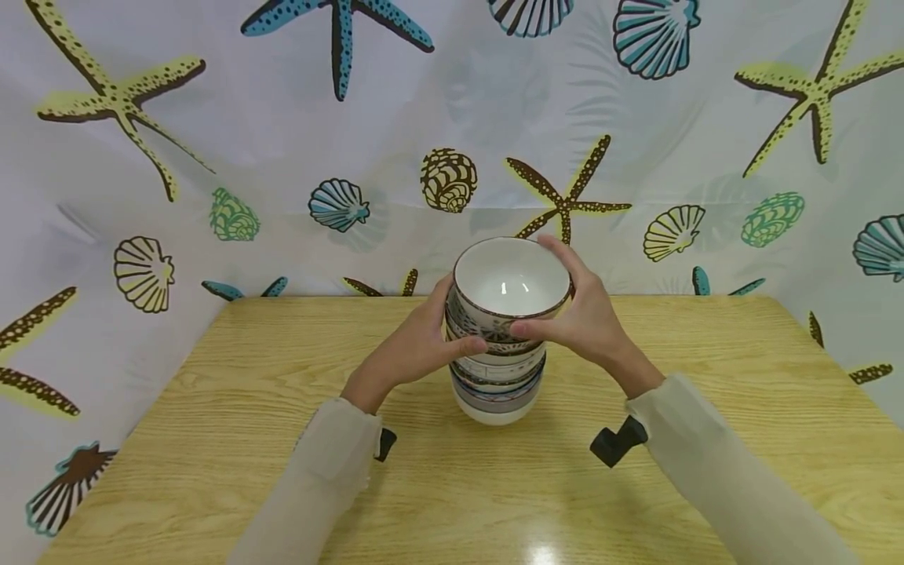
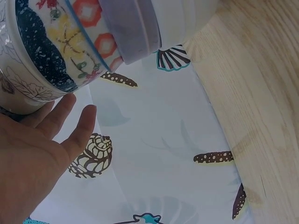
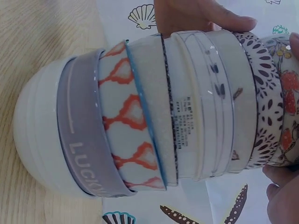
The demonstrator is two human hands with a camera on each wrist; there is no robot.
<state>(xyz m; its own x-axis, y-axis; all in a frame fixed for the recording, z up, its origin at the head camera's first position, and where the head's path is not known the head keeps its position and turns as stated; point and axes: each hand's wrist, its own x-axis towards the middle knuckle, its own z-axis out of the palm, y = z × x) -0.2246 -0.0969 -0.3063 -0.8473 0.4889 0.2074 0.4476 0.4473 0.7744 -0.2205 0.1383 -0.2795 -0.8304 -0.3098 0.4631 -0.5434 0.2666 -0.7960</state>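
Note:
A tall stack of nested bowls [image 1: 497, 384] stands upright on the table, a white-lined bowl [image 1: 512, 275] at its top. My right hand [image 1: 589, 318] grips this top bowl, thumb across the front and fingers over the far right rim. Around the upper left side of the stack my left hand [image 1: 417, 341] holds on, thumb in front. In the left wrist view some fingers [image 2: 81, 128] of that hand stretch out beside the bowls. The right wrist view shows a white ribbed bowl [image 3: 37, 126] at the bottom, a grey bowl [image 3: 81, 126] lettered "LUCKY", and several patterned ones above.
The wood-grain table [image 1: 282, 486] extends to both sides and in front of the stack. Behind it hangs a white cloth [image 1: 395, 141] printed with starfish and shells. A dark device [image 1: 617, 442] is strapped near my right wrist.

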